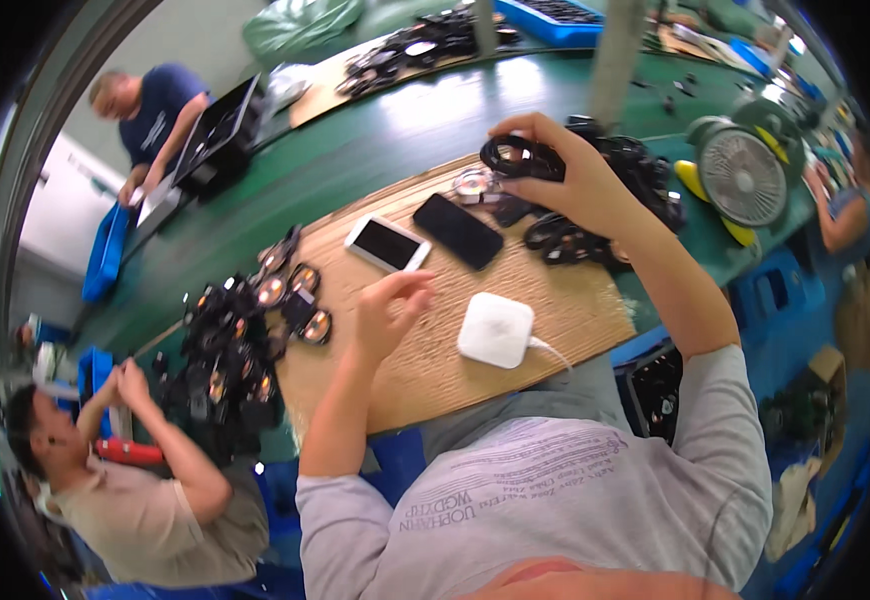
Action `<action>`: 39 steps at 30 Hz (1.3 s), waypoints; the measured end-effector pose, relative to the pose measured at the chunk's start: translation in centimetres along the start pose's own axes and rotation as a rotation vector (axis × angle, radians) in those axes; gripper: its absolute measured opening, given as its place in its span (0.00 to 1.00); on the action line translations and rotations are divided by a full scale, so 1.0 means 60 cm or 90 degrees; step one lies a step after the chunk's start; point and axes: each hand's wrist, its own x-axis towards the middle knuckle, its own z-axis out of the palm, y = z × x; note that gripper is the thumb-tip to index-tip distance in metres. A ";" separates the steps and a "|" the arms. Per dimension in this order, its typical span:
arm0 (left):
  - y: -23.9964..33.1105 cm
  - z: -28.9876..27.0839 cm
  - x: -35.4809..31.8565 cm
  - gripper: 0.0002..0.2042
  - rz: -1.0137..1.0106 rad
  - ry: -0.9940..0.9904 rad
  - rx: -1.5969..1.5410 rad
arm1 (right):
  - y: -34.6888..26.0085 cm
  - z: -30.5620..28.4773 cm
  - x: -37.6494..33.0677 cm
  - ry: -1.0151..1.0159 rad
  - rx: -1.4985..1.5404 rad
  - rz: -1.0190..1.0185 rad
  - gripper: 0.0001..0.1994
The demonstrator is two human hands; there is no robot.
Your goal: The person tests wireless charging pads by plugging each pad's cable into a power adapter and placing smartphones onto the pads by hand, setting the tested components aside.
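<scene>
My right hand (pixel 580 175) is closed on a coiled black cable (pixel 517 157), above the far right part of a cardboard sheet (pixel 355 385). Just below it lies a round, shiny disc (pixel 474 184). My left hand (pixel 392 312) hovers over the cardboard with fingers loosely curled and apart, nothing seen in them. Nearest to it is a white phone with a dark screen (pixel 387 244). A black phone (pixel 458 231) lies to the right of that one. Closer to me sits a white square box with rounded corners (pixel 496 330), a white cord running from its right side.
Black cables with round discs (pixel 230 350) are heaped at the left; another black cable pile (pixel 640 175) lies at right, beside a fan (pixel 745 175). A green belt (pixel 355 150) runs beyond. Co-workers sit at left (pixel 155 500), far left (pixel 160 115) and right (pixel 850 215).
</scene>
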 end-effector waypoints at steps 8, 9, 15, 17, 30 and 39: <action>-0.031 0.032 0.001 0.18 -0.100 0.145 -0.534 | 0.073 0.213 0.003 -0.146 0.062 -0.096 0.28; -0.040 0.029 0.000 0.18 -0.123 0.210 -0.575 | 0.089 0.231 0.000 -0.126 0.091 -0.104 0.28; -0.065 0.006 0.006 0.13 -0.153 0.335 -0.432 | 0.181 0.270 -0.018 -0.144 0.459 0.056 0.26; -0.077 -0.009 0.006 0.12 -0.130 0.344 -0.490 | 0.177 0.267 -0.015 -0.159 0.502 0.114 0.24; -0.039 -0.001 0.011 0.13 -0.120 0.359 -0.233 | 0.177 0.271 -0.028 -0.085 0.364 0.065 0.18; -0.039 -0.001 0.002 0.14 -0.080 0.397 -0.189 | 0.180 0.254 -0.011 -0.146 0.493 0.175 0.15</action>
